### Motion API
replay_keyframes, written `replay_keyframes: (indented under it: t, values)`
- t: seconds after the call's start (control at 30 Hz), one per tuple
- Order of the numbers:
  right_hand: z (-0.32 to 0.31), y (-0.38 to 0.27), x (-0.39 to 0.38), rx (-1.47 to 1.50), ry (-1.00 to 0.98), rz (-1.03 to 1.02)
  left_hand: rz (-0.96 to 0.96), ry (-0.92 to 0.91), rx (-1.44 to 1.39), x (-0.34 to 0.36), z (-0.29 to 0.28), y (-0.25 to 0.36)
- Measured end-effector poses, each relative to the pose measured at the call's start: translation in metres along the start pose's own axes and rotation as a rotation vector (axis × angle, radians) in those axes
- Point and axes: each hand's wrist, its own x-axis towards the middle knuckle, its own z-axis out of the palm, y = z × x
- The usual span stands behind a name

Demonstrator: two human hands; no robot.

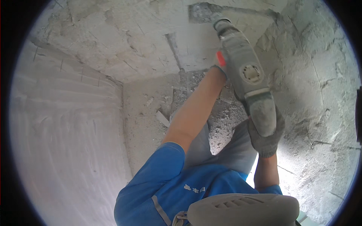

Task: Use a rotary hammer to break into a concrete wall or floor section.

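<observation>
Power hammer (241, 54): nose (222, 24) at wall recess (200, 14) | Right hand (264, 145): clamped on rear handle (263, 113), seemingly to bear its weight | Left hand (220, 70): at hammer's flank, likely steadying; grip hidden, cannot tell.

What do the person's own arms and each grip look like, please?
Both arms have short blue sleeves and are bare below them. The right grip wears a grey knitted glove. The left grip is mostly hidden; only a grey cuff shows clearly. No cable is visible on either arm.
</observation>
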Motion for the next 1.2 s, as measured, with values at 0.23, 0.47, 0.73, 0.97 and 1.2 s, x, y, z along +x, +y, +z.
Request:
replay_keyframes:
  t: [0.23, 0.47, 0.73, 0.97, 1.2]
  values:
    - [-0.051, -0.021, 0.025, 0.535, -0.098, 0.465, 0.074, 0.486, 1.068, -0.091, 0.087, 0.040]
    - [-0.111, -0.075, 0.066, 0.566, -0.304, 0.936, -0.475, 0.326, 1.670, -0.218, 0.151, 0.033]
    - [-0.206, -0.106, -0.003, -0.341, -0.684, 0.881, -1.544, 0.543, 2.144, -0.500, 0.336, 0.119]
    - [-0.290, -0.150, -0.110, -0.398, -0.721, 0.974, -1.687, 0.644, 1.784, -0.528, 0.472, 0.160]
    - [-0.276, -0.173, -0.209, -0.107, -0.283, 1.699, -1.004, 0.033, 1.366, -0.346, 0.500, 0.157]
